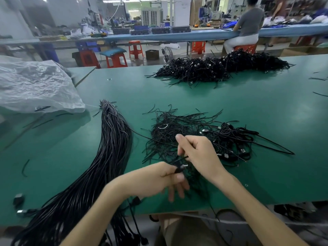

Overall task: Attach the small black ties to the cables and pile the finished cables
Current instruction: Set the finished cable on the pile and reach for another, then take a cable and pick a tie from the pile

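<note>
1. The left hand point(159, 180) has its grip clamped by thumb and forefinger on the plug end of a black cable point(181, 168). The metal tip points right, toward the other hand.
2. The right hand point(198, 153) has its grip pinched on a thin black tie point(182, 158), which slants down-left toward the plug.
3. Both hands are over a tangled heap of loose ties point(166, 132), wiry and matt, on the green table point(266, 107).
4. A thick bundle of cables point(108, 153), smooth and round, runs from its bound far end toward the near-left table edge.
5. Coiled cables with plugs point(232, 141) lie just right of the heap; a larger far pile point(221, 68) lies well apart.
6. A crumpled clear plastic bag point(35, 86) lies at the far left.
</note>
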`<act>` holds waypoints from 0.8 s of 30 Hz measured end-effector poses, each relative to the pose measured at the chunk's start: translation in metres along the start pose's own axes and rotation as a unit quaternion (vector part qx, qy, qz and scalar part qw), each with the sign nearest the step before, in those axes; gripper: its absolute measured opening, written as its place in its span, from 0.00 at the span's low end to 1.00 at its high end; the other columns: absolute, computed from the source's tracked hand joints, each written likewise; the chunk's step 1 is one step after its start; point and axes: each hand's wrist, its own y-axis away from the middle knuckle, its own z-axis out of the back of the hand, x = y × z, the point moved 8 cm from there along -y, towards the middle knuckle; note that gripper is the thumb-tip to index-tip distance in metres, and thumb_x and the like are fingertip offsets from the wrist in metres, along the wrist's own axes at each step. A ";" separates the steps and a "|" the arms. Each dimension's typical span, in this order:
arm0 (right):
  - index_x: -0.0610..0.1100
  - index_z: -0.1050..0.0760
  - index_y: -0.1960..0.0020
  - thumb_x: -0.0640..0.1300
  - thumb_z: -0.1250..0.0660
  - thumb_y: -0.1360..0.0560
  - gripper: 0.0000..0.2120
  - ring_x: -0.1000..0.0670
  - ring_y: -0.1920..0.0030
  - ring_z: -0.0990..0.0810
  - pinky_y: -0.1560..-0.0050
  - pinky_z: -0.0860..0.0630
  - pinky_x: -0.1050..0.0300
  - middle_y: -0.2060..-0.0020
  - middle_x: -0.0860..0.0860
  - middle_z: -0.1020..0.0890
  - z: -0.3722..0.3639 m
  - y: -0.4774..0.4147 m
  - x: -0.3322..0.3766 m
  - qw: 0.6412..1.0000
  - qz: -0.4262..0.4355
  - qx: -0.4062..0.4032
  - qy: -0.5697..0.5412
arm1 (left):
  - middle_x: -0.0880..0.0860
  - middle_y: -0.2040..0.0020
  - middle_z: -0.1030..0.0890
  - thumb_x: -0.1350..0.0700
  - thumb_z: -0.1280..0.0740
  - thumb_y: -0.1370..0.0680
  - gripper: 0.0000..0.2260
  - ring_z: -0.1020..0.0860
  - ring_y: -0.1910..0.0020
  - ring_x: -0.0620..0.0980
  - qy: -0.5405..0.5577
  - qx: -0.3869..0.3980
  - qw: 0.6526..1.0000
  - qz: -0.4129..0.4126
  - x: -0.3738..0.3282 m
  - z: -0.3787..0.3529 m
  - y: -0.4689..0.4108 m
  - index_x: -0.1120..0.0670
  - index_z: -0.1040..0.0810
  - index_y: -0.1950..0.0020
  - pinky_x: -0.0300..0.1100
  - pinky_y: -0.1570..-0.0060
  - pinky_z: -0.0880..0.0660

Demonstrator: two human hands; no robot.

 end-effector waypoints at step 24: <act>0.55 0.27 0.46 0.46 0.38 0.18 0.04 0.52 0.76 0.39 0.75 0.42 0.56 0.77 0.55 0.32 -0.002 0.003 -0.009 0.987 0.012 -0.155 -0.048 | 0.46 0.69 0.33 0.60 0.41 0.18 0.12 0.37 0.72 0.44 0.554 -0.167 0.799 -0.163 -0.011 0.036 0.008 0.53 0.29 0.61 0.36 0.66 0.38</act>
